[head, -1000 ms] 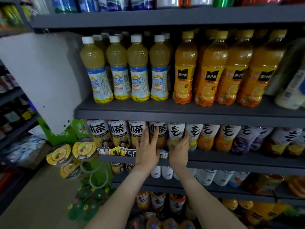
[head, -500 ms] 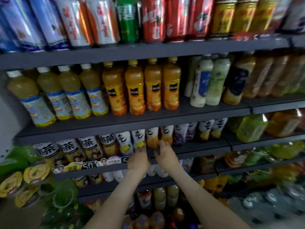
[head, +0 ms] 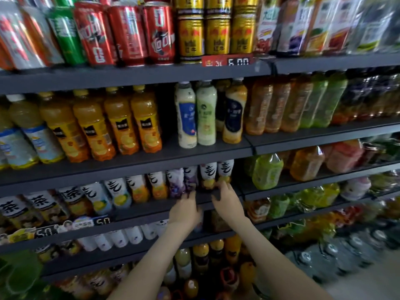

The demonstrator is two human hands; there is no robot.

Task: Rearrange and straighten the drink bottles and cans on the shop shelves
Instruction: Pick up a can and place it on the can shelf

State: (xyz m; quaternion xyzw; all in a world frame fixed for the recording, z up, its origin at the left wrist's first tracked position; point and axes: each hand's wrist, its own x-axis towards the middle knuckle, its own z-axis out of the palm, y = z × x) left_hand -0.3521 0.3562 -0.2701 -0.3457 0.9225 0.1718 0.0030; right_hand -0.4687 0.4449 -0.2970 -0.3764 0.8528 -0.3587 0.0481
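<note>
A row of white-labelled fruit drink bottles (head: 158,185) stands on the third dark shelf (head: 151,207). My left hand (head: 184,210) reaches the base of a purple-labelled bottle (head: 190,180), fingertips touching it. My right hand (head: 227,198) touches the foot of the yellow-fruit bottles (head: 225,172) at the right end of that row. Whether either hand grips a bottle is blurred and unclear.
Above stand orange juice bottles (head: 121,124), pale milk-tea bottles (head: 205,113) and, on the top shelf, red cans (head: 127,33) and gold cans (head: 216,33). Green and orange tea bottles (head: 268,169) fill the bay to the right. Price tags (head: 101,221) hang on shelf edges.
Both hands and the view have slid rightward along the same shelf, from the tea and yellow-label bottles to the purple and yellow bottles at the row's right end.
</note>
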